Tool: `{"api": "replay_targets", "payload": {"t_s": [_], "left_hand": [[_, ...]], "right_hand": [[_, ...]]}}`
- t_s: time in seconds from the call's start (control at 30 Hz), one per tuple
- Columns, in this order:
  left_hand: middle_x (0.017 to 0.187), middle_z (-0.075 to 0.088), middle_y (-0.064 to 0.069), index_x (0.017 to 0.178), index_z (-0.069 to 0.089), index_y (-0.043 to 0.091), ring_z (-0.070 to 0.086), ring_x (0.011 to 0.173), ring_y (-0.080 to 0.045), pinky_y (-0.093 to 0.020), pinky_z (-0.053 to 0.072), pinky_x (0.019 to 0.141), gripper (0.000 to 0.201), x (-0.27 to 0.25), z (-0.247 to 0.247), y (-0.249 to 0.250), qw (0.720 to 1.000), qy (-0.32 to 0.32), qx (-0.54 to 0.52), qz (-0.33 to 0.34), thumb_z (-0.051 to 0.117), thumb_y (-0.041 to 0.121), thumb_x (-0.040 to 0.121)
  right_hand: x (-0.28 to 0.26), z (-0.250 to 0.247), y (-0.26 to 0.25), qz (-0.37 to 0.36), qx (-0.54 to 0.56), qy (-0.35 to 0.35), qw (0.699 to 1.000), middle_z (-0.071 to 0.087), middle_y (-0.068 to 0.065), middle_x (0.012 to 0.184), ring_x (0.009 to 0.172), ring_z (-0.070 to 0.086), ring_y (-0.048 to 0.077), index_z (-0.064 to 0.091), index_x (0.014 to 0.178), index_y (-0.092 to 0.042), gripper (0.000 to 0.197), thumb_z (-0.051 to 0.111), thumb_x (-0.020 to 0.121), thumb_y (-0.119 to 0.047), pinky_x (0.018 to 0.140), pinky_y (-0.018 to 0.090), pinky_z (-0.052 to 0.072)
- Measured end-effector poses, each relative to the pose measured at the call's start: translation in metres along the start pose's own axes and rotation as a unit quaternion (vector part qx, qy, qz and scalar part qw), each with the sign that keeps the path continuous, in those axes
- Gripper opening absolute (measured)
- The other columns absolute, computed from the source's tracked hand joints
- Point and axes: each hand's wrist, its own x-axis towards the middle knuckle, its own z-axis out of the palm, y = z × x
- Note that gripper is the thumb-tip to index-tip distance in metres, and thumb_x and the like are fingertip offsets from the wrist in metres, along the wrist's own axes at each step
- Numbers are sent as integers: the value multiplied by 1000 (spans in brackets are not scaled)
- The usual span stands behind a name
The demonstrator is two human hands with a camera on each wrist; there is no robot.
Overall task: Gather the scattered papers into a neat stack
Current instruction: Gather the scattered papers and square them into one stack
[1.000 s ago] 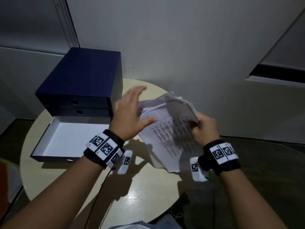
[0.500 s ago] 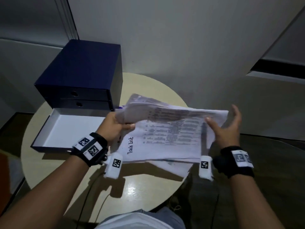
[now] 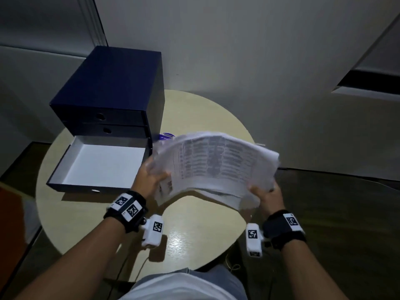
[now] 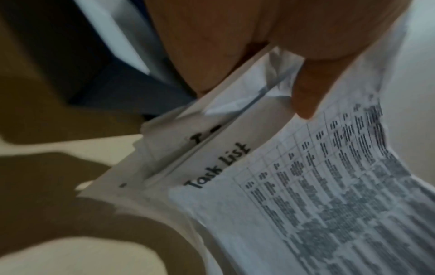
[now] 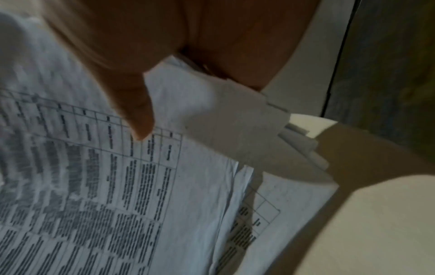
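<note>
Head view | papers point(image 3: 216, 165) between grips | left hand point(image 3: 149, 180) pinching | right hand point(image 3: 267, 194) pinching | above table point(image 3: 194, 230)

A navy drawer box point(image 3: 112, 87) sits on the round table point(image 3: 201, 118), its lowest drawer point(image 3: 101, 165) pulled open.

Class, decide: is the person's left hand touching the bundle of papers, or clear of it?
Touching. In the left wrist view the left hand pinches the papers, thumb on top.
</note>
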Motion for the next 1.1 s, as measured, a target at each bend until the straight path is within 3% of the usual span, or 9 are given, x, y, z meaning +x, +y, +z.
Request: {"api": "replay_targets", "payload": {"t_s": [0.13,0.23,0.37,0.47,0.57,0.73,0.83,1.0,1.1], "left_hand": [[108,60,1,106,58,32,57,102,-25,-32,52,60,59,-7,7,-20,999,-2,7,-52,51,-21,82],[94,62,-1,110,58,19,61,88,-20,-20,53,56,50,-5,9,-19,999,0,35,-25,48,-23,84],[85,62,-9,88,60,17,61,84,-28,-27,51,59,39,-4,-6,-29,999,12,38,-33,51,-21,85],[88,65,-9,89,62,17,63,88,-34,-21,53,53,31,-7,-9,-36,999,4,50,-14,64,-13,80],[93,66,-13,100,65,10,63,92,-40,-24,55,48,26,-1,1,-32,1000,11,21,-20,64,-9,83],[88,71,-5,113,64,1,70,86,-24,-24,54,57,36,10,-6,-16,997,68,-35,32,70,0,77],[92,70,-6,111,64,-3,69,91,-25,-18,54,59,36,10,-14,-23,997,65,-13,26,65,-15,77],[105,64,-5,121,59,14,60,101,-28,-30,52,70,53,11,-12,-40,998,25,51,-41,56,-19,80],[96,66,-3,106,62,15,60,96,-28,-31,50,68,40,17,-12,-40,995,50,64,-61,56,-16,82]], "right_hand": [[-4,0,22,1,-23,19,1000,66,10,100,98,62,39,59,117,-20,55,59,78,19,74,49,58],[-4,-5,23,1,0,59,998,65,5,94,95,61,32,61,109,-21,54,54,77,22,71,36,52],[-9,-14,32,11,25,64,998,63,9,97,96,61,36,59,101,-18,50,47,75,22,71,40,52],[-14,-5,39,15,-2,64,998,64,3,101,94,61,24,56,114,-22,54,48,80,19,71,36,51],[-12,8,32,-33,-24,49,998,66,-1,95,91,62,20,58,105,-26,41,54,86,11,71,29,51],[3,5,-6,-115,20,48,992,67,-1,94,86,65,12,58,96,-27,42,62,83,13,71,23,55],[4,6,-3,-127,-4,35,991,66,-7,95,82,65,-3,59,103,-26,42,60,85,12,70,13,52],[3,18,20,-49,-66,39,996,61,7,114,106,56,23,47,127,-23,51,55,88,8,89,40,49],[8,19,25,-18,-47,50,997,57,9,122,111,55,26,39,135,-26,63,58,86,8,96,48,48]]}}
